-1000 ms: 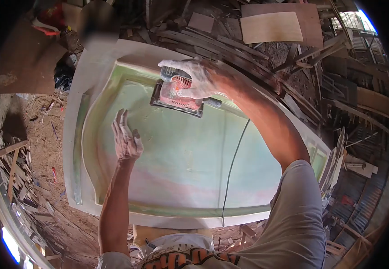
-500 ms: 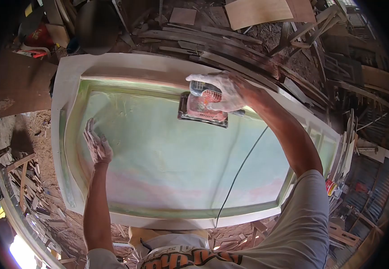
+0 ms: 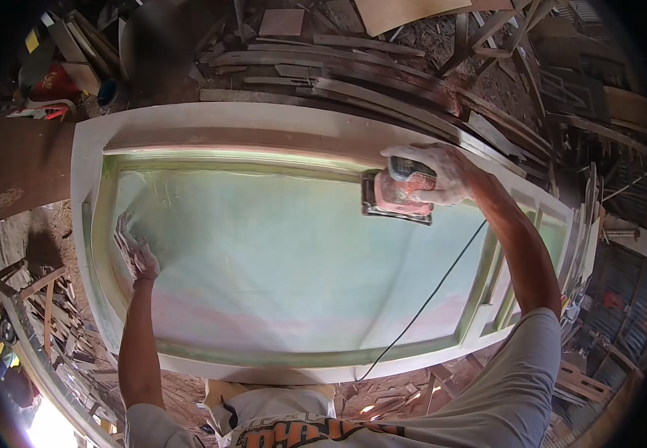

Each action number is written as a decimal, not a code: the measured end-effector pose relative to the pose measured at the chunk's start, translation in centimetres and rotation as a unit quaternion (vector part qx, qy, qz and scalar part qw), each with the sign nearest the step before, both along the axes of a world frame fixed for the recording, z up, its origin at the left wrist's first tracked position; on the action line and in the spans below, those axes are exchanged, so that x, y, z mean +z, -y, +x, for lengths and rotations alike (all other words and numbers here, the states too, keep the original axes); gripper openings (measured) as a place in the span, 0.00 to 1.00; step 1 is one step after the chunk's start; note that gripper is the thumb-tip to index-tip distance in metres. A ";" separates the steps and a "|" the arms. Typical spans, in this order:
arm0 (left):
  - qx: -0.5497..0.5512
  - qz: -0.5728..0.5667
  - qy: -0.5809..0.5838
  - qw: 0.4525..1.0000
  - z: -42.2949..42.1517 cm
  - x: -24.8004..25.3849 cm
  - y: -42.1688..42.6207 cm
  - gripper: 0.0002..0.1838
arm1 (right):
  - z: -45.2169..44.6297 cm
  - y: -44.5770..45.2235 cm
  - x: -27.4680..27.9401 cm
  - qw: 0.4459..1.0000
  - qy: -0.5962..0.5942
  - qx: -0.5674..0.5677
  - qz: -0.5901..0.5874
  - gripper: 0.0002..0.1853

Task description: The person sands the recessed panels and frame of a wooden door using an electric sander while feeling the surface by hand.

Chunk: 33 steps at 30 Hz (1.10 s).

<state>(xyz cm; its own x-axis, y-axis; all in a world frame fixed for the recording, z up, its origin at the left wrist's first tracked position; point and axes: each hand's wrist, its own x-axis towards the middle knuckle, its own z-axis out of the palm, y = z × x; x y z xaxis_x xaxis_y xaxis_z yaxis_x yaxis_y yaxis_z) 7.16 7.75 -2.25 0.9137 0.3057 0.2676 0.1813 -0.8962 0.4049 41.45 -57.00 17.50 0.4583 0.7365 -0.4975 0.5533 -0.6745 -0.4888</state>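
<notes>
Scrap timber (image 3: 286, 58) lies strewn beyond a pale framed panel (image 3: 301, 261). In the head view, the right hand (image 3: 447, 178) curls round the top of a red sander (image 3: 397, 196), near the panel's far side, right of middle. The left hand (image 3: 137, 252), fingers outstretched, holding nothing, is over the left end; whether it touches I can't tell.

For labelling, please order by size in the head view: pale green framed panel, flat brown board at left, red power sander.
Largest: pale green framed panel
Then: flat brown board
Smallest: red power sander, partly covered by right hand
</notes>
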 end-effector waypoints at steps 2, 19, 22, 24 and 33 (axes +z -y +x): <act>0.000 0.003 0.001 1.000 0.0 0.0 0.3 0.44 | 0.1 2.1 0.5 1.000 0.005 -0.001 -0.004 0.52; 0.031 0.051 -0.022 0.998 1.7 2.2 3.4 0.40 | -0.6 -16.1 -1.0 0.995 -0.010 0.051 0.083 0.50; 0.030 0.046 -0.020 0.998 1.9 2.9 3.5 0.39 | -0.7 -21.9 -1.4 0.993 -0.001 0.071 0.098 0.49; 0.028 0.022 -0.025 0.999 2.0 3.2 3.6 0.37 | -0.8 -26.2 -1.2 0.994 -0.009 0.065 0.092 0.48; 0.009 -0.066 0.016 0.998 2.2 4.2 3.3 0.41 | -1.0 -41.9 -2.3 0.985 0.012 0.104 0.139 0.50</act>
